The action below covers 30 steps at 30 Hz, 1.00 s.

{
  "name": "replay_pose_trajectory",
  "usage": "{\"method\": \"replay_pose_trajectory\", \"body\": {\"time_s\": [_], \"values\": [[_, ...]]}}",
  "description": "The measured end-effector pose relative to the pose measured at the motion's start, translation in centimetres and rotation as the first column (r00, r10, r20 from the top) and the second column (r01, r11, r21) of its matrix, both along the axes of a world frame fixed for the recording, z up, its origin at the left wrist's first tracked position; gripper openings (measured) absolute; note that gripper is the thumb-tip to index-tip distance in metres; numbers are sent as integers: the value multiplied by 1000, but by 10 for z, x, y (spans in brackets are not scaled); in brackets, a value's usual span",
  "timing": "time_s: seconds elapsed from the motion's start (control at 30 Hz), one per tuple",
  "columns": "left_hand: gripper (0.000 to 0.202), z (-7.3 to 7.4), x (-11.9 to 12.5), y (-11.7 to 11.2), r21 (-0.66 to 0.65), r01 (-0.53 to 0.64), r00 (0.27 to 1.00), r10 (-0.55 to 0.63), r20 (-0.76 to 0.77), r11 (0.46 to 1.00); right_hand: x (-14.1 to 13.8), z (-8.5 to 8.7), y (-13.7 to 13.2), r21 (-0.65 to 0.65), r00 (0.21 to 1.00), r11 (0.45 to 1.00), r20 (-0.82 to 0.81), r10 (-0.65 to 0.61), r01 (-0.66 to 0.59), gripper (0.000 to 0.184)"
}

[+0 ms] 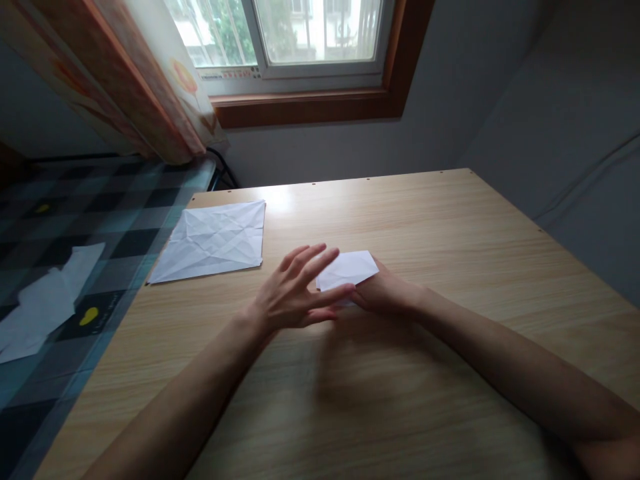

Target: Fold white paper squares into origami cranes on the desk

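We hold our left hand [291,293] with its fingers spread, over the left side of a small folded white paper [350,268] above the middle of the wooden table [450,227]. Our right hand [386,287] meets the paper's right end, its fingers mostly hidden, so we cannot tell whether they pinch it. Farther left, we have a creased white sheet [217,235] lying flat.

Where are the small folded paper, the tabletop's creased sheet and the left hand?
Folded paper [349,269], head view: middle of its upper face.
Creased sheet [220,237], head view: middle of its surface.
Left hand [290,293], head view: back of the hand.
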<state>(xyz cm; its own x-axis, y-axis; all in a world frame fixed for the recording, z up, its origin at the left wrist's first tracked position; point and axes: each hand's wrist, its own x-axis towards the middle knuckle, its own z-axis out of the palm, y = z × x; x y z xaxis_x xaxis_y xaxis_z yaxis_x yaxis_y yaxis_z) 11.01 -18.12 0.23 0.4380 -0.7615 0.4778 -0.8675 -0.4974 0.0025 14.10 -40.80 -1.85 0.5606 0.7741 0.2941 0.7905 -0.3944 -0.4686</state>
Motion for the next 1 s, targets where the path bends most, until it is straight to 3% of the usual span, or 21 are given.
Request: {"method": "replay_pose_trajectory", "body": {"time_s": [0.17, 0.27, 0.43, 0.67, 0.87, 1.0], "values": [[27, 11, -9, -8, 140, 50, 998, -55, 38, 989, 5, -3, -4, 65, 999, 998, 31, 23, -25, 20], [28, 14, -10, -11, 207, 46, 999, -50, 11, 977, 7, -5, -7, 37, 997, 998, 72, 43, -45, 23], [18, 13, -10, -19, 234, -38, 993, 11, 114, 972, 5, -4, -11, -92, 991, 996, 129, 23, -11, 19], [14, 15, -14, -25, 286, -91, 971, 22, 237, 954, 1, 2, -18, -36, 996, 998, 79, 51, -49, 30], [18, 10, -11, -26, 287, -149, 977, 96, 189, 946, -4, 6, -25, -31, 997, 998, 47, 65, -63, 30], [15, 5, -4, -24, 263, -94, 995, 82, 58, 960, -7, 2, -30, 41, 981, 997, 186, 51, -59, 28]]}}
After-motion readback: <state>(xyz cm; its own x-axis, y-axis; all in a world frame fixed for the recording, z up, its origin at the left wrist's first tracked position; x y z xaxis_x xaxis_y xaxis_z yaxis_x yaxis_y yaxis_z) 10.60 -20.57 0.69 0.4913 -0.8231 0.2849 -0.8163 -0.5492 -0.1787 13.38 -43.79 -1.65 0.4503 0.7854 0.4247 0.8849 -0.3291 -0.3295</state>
